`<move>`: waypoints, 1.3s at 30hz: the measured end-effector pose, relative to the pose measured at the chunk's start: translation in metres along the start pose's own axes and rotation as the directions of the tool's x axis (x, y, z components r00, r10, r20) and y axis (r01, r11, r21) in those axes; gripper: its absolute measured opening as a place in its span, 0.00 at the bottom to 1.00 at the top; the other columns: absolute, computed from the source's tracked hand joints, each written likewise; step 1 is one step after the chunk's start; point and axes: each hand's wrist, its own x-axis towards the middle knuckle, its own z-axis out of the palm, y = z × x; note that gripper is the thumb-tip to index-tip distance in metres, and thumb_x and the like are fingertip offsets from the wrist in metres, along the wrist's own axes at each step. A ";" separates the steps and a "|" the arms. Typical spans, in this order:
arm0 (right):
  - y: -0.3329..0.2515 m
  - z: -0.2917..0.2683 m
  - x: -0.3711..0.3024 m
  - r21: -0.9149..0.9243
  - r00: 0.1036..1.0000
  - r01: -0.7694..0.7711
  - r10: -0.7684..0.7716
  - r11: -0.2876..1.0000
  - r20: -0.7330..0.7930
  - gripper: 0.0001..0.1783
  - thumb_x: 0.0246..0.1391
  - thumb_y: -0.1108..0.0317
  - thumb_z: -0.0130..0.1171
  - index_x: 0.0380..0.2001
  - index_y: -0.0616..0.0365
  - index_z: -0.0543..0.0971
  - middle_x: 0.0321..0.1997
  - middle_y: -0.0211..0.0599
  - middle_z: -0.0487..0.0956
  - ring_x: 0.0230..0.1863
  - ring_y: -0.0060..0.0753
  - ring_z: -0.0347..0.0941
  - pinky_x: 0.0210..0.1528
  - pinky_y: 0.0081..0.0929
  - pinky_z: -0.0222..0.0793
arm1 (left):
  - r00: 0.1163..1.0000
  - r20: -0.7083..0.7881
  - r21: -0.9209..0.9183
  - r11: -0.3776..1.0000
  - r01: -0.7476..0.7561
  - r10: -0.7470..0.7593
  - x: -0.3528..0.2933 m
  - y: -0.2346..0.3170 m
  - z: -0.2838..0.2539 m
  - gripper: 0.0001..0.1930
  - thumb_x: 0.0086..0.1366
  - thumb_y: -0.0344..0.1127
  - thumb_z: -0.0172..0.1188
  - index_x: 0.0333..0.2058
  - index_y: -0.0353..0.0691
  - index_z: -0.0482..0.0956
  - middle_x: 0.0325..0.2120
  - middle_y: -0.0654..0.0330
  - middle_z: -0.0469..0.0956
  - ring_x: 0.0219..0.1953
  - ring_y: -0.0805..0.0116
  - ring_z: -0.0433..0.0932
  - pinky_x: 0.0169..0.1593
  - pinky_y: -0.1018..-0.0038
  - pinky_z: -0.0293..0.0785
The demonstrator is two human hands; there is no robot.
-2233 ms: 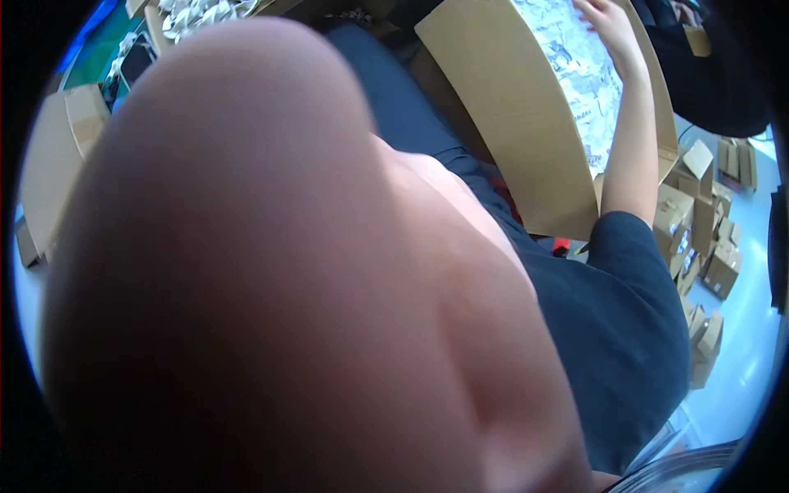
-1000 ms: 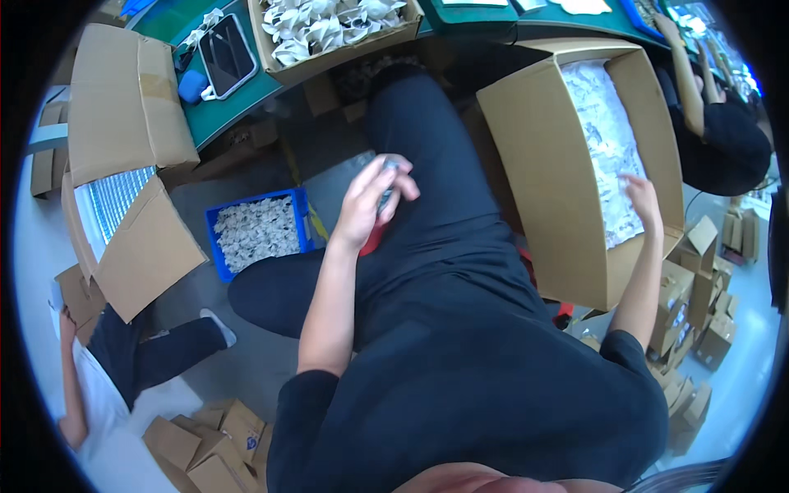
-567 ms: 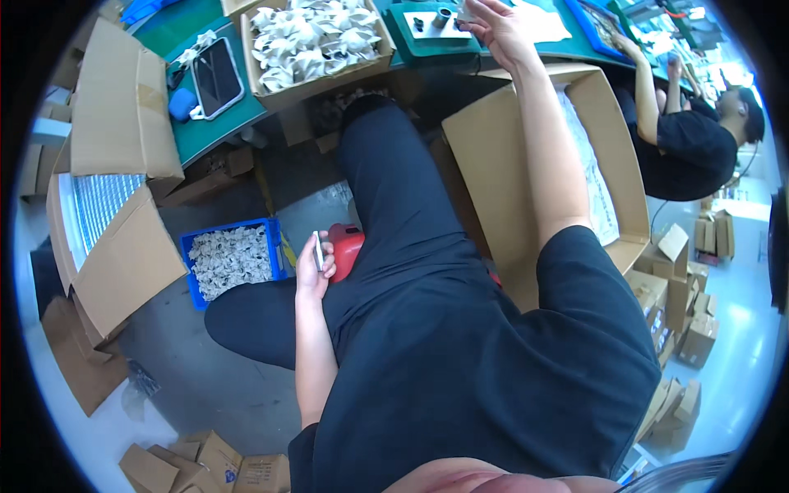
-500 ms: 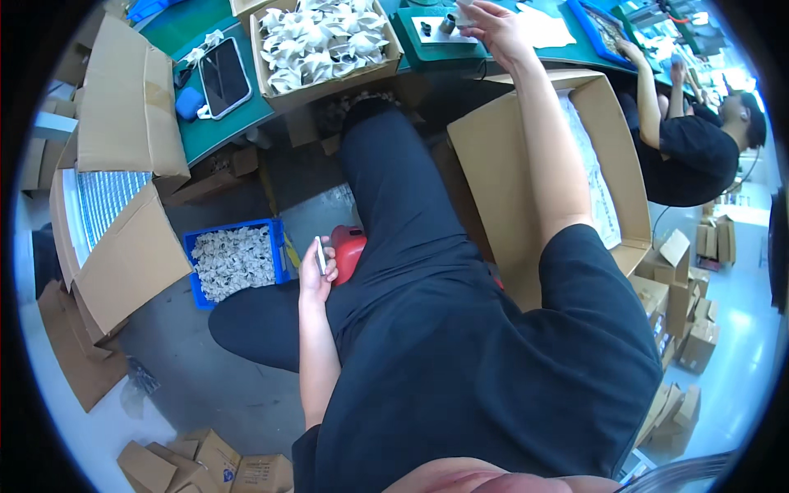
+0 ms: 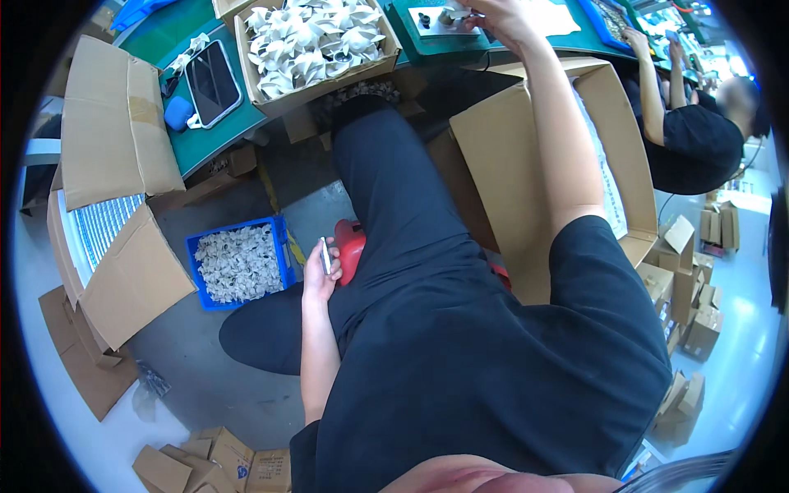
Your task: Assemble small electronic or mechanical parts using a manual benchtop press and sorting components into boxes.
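Observation:
Near my lap, my left hand (image 5: pixel 318 278) is closed around a slim, silvery-white flat piece (image 5: pixel 325 256) that sticks up past the fingers. My right hand (image 5: pixel 503 23) reaches out to the workbench, its fingers pinched together at a small fixture. That fixture has a white plate (image 5: pixel 444 31) with a short dark peg (image 5: pixel 424 20), and it sits on a green base (image 5: pixel 436 51). What the right fingers hold at the fixture is too small and blurred to name. Left of the fixture, a cardboard box (image 5: pixel 246 62) is heaped with white finned impeller-like parts (image 5: pixel 316 45).
A phone (image 5: pixel 214 84) and a blue case (image 5: pixel 178 113) lie on the green bench (image 5: pixel 201 146). On the floor stands a blue crate (image 5: pixel 197 283) of small pale parts. Open cartons flank me, one at left (image 5: pixel 148 283), one at right (image 5: pixel 501 181). A co-worker (image 5: pixel 694 148) sits at right.
My right hand has come down onto the fixture, its fingers now over the plate's right part. The left hand stays near my lap, its piece tilted a little differently. The whole view has shifted slightly.

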 end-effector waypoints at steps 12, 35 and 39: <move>-0.020 0.009 -0.005 0.081 0.998 0.055 -0.058 0.995 0.032 0.10 0.61 0.67 0.66 0.32 0.65 0.81 0.29 0.36 0.80 0.27 0.32 0.79 0.25 0.30 0.75 | 0.999 0.019 -0.010 0.999 0.039 -0.038 0.018 0.005 0.014 0.14 0.75 0.48 0.50 0.49 0.46 0.73 0.29 0.64 0.74 0.15 0.77 0.62 0.17 0.80 0.55; -0.001 -0.018 0.017 0.157 0.973 -0.171 0.142 0.973 0.182 0.18 0.63 0.60 0.64 0.38 0.69 0.82 0.32 0.43 0.83 0.29 0.34 0.80 0.33 0.31 0.82 | 0.995 -0.091 -0.145 0.989 -0.041 0.028 0.002 -0.008 -0.016 0.13 0.74 0.49 0.52 0.45 0.48 0.75 0.28 0.66 0.74 0.18 0.75 0.65 0.19 0.77 0.57; 0.006 -0.024 0.022 0.026 0.967 -0.110 0.101 0.994 0.233 0.17 0.62 0.60 0.64 0.37 0.67 0.83 0.30 0.43 0.82 0.26 0.34 0.79 0.30 0.32 0.81 | 0.997 -0.072 -0.108 0.993 -0.045 0.037 0.012 -0.003 -0.009 0.13 0.74 0.49 0.52 0.45 0.48 0.74 0.27 0.66 0.74 0.18 0.75 0.65 0.19 0.77 0.57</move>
